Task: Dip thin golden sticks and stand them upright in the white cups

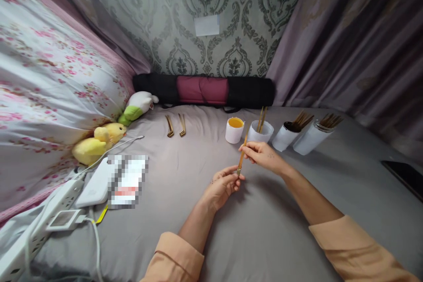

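A thin brown stick (242,153) is held upright-tilted over the grey bed sheet (185,211). My right hand (262,155) pinches its middle, fingers closed. My left hand (224,186) pinches its lower tip, fingers closed. Just behind stand a small white pot with yellow contents (234,130) and a white cup (259,131) holding a few sticks. Two more white cups (287,135) (312,136), tilted in this view, hold several dark sticks.
Two bent golden pieces (175,126) lie on the sheet at the back. A black and maroon roll (203,90) lies along the wall. Plush toys (99,141), a power strip (49,216), a white power bank (95,187) and cables sit left. A dark phone (405,176) lies right.
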{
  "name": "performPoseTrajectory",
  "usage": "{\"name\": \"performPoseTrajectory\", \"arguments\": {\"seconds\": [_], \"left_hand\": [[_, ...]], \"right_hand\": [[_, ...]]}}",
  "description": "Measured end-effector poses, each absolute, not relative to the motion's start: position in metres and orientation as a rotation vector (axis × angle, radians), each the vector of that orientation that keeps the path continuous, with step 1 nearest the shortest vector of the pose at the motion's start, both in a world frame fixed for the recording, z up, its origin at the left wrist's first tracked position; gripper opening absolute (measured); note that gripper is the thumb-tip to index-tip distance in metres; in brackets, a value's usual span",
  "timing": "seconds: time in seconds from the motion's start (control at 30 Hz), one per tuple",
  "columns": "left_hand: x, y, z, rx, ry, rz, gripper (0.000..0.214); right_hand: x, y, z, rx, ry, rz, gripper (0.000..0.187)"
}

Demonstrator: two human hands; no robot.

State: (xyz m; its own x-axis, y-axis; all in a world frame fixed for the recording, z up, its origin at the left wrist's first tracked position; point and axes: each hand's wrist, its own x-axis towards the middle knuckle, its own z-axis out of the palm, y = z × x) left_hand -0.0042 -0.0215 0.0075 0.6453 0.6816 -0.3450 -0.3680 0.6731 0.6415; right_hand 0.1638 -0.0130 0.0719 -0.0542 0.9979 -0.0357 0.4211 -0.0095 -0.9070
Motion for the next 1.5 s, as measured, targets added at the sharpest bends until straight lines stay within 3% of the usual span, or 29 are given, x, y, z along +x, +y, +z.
{"name": "performPoseTrajectory", "arguments": {"seconds": [0.57, 1.5], "left_hand": [[-0.004, -0.025, 0.006, 0.629, 0.561, 0.644, 0.046], [-0.003, -0.027, 0.002, 0.734, 0.565, 0.578, 0.047]], "right_hand": [[0.172, -0.017, 0.069, -1.521, -1.511, 1.041, 0.033], [0.208, -0.008, 0.090, -1.538, -1.132, 0.711, 0.038]]}}
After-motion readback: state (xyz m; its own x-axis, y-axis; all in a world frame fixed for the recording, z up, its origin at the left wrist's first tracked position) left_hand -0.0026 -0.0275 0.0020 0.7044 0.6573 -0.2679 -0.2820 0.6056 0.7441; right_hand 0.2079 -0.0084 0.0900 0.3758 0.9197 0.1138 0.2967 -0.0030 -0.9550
